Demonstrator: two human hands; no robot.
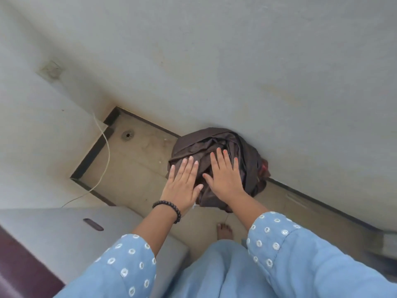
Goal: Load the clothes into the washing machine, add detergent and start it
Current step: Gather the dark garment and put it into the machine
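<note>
Grip: neither hand clasps anything. The left hand (182,186) and the right hand (225,177) are extended side by side with fingers straight and slightly spread, palms down over the pile of clothes (217,166); whether the palms touch the cloth cannot be told. The pile, dark brown cloth with a scrap of red at its right edge, lies bundled on the tiled floor (133,168) against the foot of the grey wall (236,61). A black bead bracelet (168,208) circles the left wrist (both sleeves are pale blue with white rings). The grey top of the washing machine (64,233) occupies the lower left. A white cord (106,155) trails down the left wall beside a floor drain (127,134).
</note>
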